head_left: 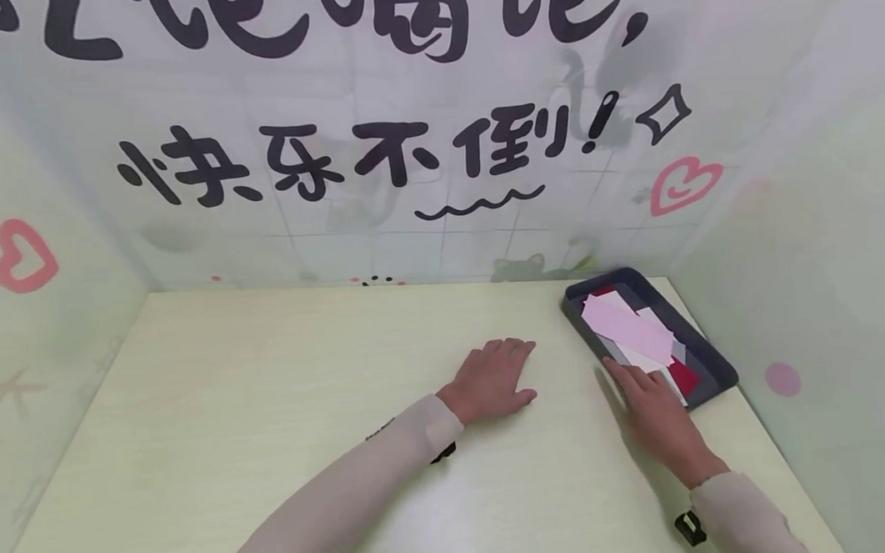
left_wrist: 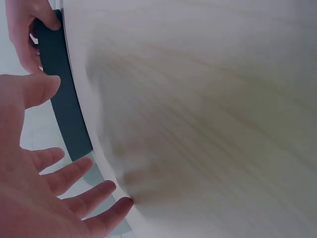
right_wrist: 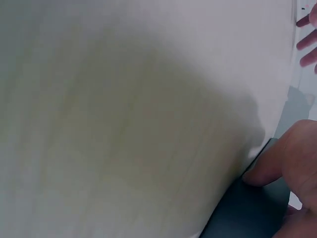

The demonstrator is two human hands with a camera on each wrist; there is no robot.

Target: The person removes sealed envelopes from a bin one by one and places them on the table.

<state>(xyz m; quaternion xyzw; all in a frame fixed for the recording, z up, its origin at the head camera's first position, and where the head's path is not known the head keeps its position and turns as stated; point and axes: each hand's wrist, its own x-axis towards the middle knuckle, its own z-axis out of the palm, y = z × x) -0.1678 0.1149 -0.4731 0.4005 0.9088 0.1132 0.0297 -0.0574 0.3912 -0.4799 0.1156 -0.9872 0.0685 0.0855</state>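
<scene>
A dark rectangular tray (head_left: 697,338) lies at the back right of the table, holding flat pieces: a pale pink one (head_left: 629,331) on top, with white, grey and red ones (head_left: 685,376) beneath. My right hand (head_left: 656,420) grips the tray's near left wall; in the right wrist view its thumb (right_wrist: 267,166) presses the outer side while the other fingers go over the rim and are partly hidden. My left hand (head_left: 489,383) is palm down, fingers spread, left of the tray and close over the tabletop, holding nothing.
The pale wood-grain table (head_left: 267,377) is bounded by a printed back wall (head_left: 381,246) with large dark lettering and by side walls. The tray's far corner is near the back wall, and its right corner is at the table's right edge.
</scene>
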